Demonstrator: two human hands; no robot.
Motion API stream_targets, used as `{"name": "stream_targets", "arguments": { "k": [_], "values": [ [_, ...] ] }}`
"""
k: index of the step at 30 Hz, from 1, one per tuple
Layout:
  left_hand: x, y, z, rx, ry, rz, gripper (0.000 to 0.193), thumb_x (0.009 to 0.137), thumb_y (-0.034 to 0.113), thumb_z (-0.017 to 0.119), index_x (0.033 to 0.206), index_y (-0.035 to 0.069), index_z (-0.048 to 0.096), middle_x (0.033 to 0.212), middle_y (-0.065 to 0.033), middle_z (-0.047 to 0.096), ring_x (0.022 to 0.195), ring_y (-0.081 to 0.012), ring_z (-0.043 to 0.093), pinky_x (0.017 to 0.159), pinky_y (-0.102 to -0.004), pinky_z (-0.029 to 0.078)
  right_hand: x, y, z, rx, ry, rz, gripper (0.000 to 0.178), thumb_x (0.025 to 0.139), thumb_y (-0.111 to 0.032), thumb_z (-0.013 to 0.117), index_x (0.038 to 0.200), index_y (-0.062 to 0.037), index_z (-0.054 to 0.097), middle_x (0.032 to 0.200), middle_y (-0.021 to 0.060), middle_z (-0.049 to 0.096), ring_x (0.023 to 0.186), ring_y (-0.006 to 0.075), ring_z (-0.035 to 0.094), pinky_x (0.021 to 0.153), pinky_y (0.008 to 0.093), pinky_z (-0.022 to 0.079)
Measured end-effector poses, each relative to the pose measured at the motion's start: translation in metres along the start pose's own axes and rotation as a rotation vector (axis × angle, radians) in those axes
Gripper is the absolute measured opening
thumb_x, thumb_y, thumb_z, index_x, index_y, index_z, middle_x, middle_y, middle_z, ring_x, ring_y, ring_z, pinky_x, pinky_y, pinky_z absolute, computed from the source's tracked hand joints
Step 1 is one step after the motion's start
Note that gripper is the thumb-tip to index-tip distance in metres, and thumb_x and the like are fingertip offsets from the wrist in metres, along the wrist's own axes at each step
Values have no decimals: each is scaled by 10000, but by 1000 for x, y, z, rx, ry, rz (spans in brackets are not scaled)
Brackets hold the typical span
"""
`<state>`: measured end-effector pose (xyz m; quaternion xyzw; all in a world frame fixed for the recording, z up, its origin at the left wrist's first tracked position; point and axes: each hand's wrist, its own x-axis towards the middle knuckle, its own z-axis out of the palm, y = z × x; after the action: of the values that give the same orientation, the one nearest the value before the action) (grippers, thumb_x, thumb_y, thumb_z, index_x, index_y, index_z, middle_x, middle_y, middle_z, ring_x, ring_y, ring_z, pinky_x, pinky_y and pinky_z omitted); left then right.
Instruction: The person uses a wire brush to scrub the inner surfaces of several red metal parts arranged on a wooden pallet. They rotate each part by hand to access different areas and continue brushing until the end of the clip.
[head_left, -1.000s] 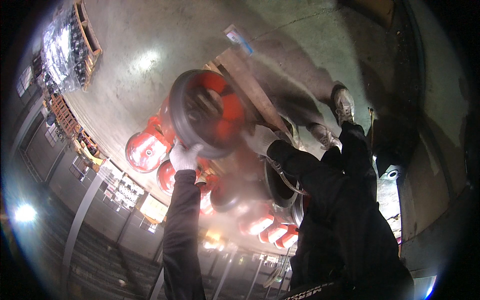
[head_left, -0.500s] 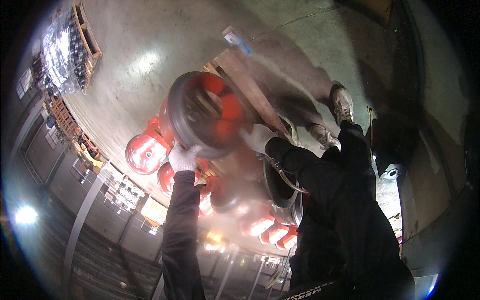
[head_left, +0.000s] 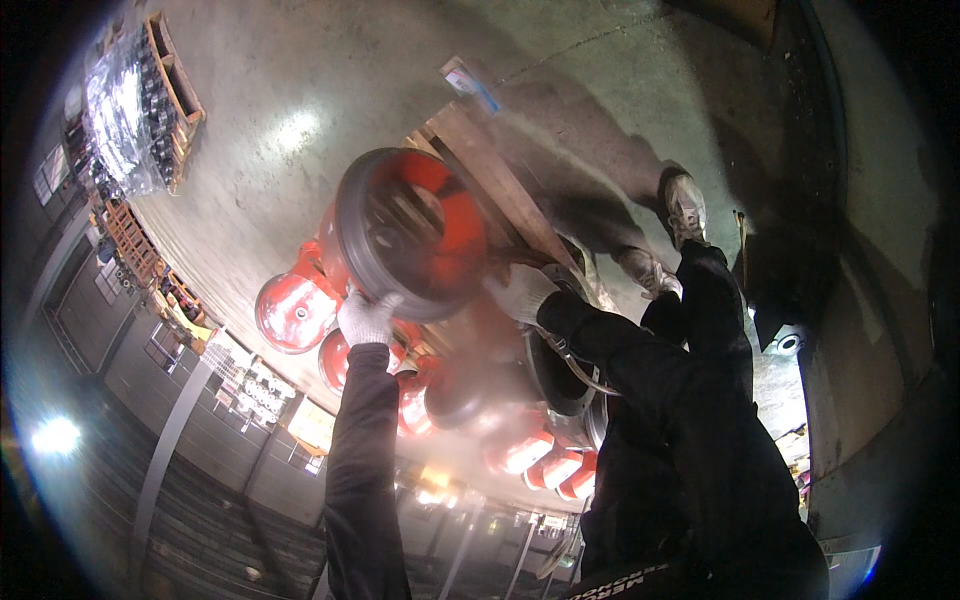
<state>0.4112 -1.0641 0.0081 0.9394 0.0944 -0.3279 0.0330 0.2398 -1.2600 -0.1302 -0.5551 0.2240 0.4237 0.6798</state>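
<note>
A large metal drum (head_left: 345, 235), red with a thick dark grey rim, stands tilted with its open side toward me. My left hand (head_left: 366, 318), in a white knit glove, is closed on the drum's lower left rim. My right hand (head_left: 522, 293), gloved too, is beside the drum's lower right edge. Its fingers are curled, and haze blurs them; what they hold, if anything, cannot be made out. A thin hose (head_left: 580, 375) runs below the right wrist. Pale mist hangs under the drum and between the hands.
Several red drums (head_left: 298, 312) stand in rows below and left. A dark hollow drum (head_left: 558, 375) is under my right forearm. A wooden pallet board (head_left: 495, 180) lies behind the held drum. A small blue-and-white object (head_left: 470, 84) is on the floor. A wrapped pallet load (head_left: 125, 110) stands far left.
My right hand has shifted slightly right and down beside the drum. The left hand keeps its place on the rim. The drum has barely moved; its red inside shows more clearly.
</note>
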Motion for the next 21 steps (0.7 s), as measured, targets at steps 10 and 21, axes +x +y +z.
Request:
{"name": "stream_targets", "arguments": {
  "k": [10, 21],
  "values": [
    [2, -1, -1, 42, 18, 14, 607, 737, 141, 895, 1265, 14, 625, 1094, -141, 771, 990, -260, 746, 897, -358, 557, -4, -4, 5, -207, 142, -143, 449, 1065, -414, 404, 1097, -92, 715, 899, 206, 734, 881, 386, 719, 837, 549, 536],
    [12, -29, 5, -47, 6, 79, 569, 727, 117, 878, 1239, 15, 654, 1081, -122, 778, 981, -240, 742, 910, -360, 551, -11, 3, 15, 3, 168, -194, 423, 1066, -401, 410, 1086, -87, 693, 898, 212, 727, 797, 407, 708, 755, 542, 551]
  ]
}}
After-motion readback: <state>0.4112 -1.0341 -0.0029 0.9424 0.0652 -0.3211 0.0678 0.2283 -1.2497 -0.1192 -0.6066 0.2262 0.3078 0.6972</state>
